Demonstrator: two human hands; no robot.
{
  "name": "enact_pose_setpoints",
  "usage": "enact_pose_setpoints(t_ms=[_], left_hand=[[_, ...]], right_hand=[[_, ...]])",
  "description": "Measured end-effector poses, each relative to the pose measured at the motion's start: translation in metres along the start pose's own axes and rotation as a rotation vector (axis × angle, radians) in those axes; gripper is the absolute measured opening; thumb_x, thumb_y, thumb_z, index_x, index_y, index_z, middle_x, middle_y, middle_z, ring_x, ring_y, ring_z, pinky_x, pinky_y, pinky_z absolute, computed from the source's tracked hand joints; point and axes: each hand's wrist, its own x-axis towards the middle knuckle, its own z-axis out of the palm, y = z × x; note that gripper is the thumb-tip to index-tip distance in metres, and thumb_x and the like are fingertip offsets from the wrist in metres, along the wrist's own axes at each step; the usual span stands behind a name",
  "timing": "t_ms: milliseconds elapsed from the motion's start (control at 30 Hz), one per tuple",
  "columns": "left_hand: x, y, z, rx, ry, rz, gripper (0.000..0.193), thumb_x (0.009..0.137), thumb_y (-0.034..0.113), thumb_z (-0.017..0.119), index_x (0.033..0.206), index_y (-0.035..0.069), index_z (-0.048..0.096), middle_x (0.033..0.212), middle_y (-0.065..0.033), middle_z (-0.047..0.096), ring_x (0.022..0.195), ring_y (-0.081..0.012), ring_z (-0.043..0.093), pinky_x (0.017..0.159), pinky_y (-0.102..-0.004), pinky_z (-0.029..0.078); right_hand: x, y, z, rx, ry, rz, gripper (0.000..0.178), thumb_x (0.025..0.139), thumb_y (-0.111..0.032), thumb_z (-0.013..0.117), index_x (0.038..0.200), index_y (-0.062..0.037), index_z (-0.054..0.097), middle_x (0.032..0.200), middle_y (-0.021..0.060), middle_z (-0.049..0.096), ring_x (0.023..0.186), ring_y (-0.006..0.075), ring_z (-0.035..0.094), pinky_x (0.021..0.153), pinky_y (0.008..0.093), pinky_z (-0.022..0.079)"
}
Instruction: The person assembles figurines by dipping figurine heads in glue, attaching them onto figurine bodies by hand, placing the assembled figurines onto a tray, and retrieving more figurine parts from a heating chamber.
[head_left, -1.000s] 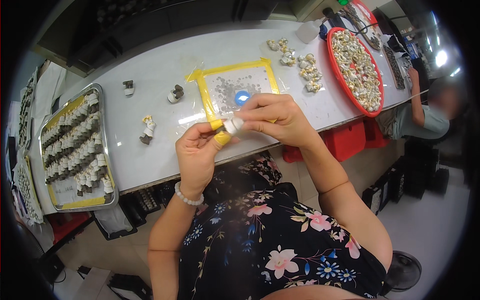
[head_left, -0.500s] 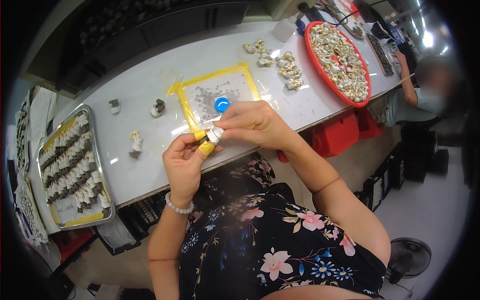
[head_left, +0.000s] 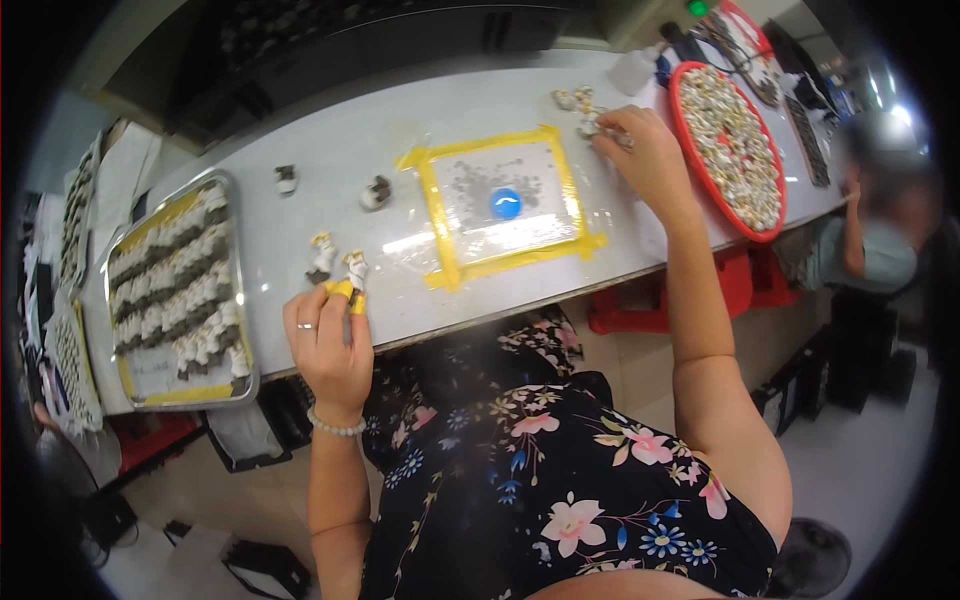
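My left hand (head_left: 330, 345), yellow tape wrapped on its fingertips, pinches a small white figurine (head_left: 355, 270) with a gold top at the table's near side. A second figurine (head_left: 321, 257), white above and dark grey below, sits just left of it. Far to the right, my right hand (head_left: 650, 155) has its thumb and fingers closing at a small cluster of white-and-gold pieces (head_left: 574, 98). Its fingertips touch one piece, partly hidden and blurred. Between the hands, a blue round cap (head_left: 506, 204) lies on a sheet framed with yellow tape (head_left: 450, 262).
A metal tray (head_left: 250, 375) with rows of figurines stands at left. Two small grey-and-white pieces, one upright (head_left: 286, 180) and one rounded (head_left: 376, 193), lie behind my left hand. A red basket (head_left: 688, 150) full of white-and-gold pieces is at right, near another person (head_left: 865, 240).
My hands have parted. The left moved left and down with the figurine, beside the other one; the right left the figurine and reached out to the loose pieces. The view has shifted.
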Motion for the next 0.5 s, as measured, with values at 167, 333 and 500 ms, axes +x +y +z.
enact_pose_setpoints(t_ms=[167,333,500], left_hand=[[0.006,-0.003,-0.003,-0.020,0.049,-0.142,0.030,0.067,-0.003,0.069,0.095,-0.002,0.060,0.102,-0.0156,0.050,0.089,-0.0301,0.050,0.072,-0.0379,0.044],[0.030,0.003,-0.004,-0.103,0.109,-0.117,0.036,0.066,0.002,0.071,0.099,-0.004,0.058,0.102,-0.0164,0.051,0.091,-0.0305,0.050,0.076,-0.0375,0.045],[0.078,0.007,0.023,0.017,-0.183,-0.006,0.029,0.070,0.003,0.064,0.098,-0.003,0.059,0.099,-0.0179,0.061,0.093,-0.0317,0.053,0.080,-0.0400,0.045]], right_hand=[[0.000,-0.007,0.008,-0.112,-0.009,-0.043,0.017,0.076,-0.008,0.065,0.092,-0.0005,0.064,0.089,0.0104,0.062,0.081,0.0272,0.059,0.072,0.0335,0.048],[-0.022,-0.037,0.005,0.001,-0.015,-0.179,0.018,0.072,-0.004,0.067,0.089,-0.0014,0.064,0.088,0.0108,0.063,0.082,0.0274,0.059,0.071,0.0346,0.048],[-0.033,-0.047,0.008,0.034,-0.044,-0.312,0.021,0.071,-0.005,0.069,0.091,-0.0010,0.065,0.092,0.0090,0.065,0.081,0.0254,0.059,0.071,0.0344,0.048]])
